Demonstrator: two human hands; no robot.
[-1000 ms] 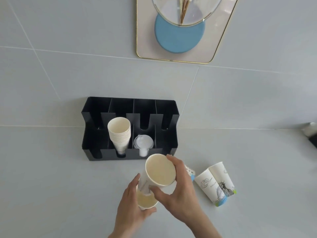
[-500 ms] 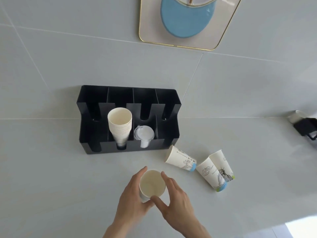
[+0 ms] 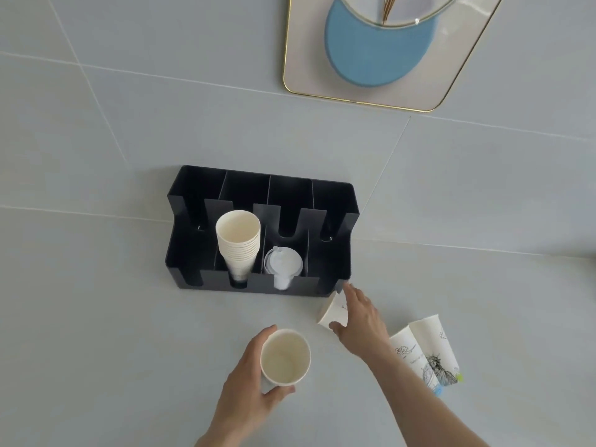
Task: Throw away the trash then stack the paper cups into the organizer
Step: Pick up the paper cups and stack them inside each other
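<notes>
Moved since half a second ago: right hand [image 3: 359,321] off the nested cups [image 3: 285,358], now reaching, grip wide, over a tipped paper cup [image 3: 333,312] just beside the organizer [image 3: 338,262]. Left hand [image 3: 250,382] wrapped around the upright, white-lined pair on the surface [image 3: 113,350]. Likely next: nest third cup.

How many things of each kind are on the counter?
Loose paper cups lying down: 3
Cup held upright in left hand: 1
Cup stacks in the black organizer: 1
Clear lid piles: 1
Total: 6
</notes>
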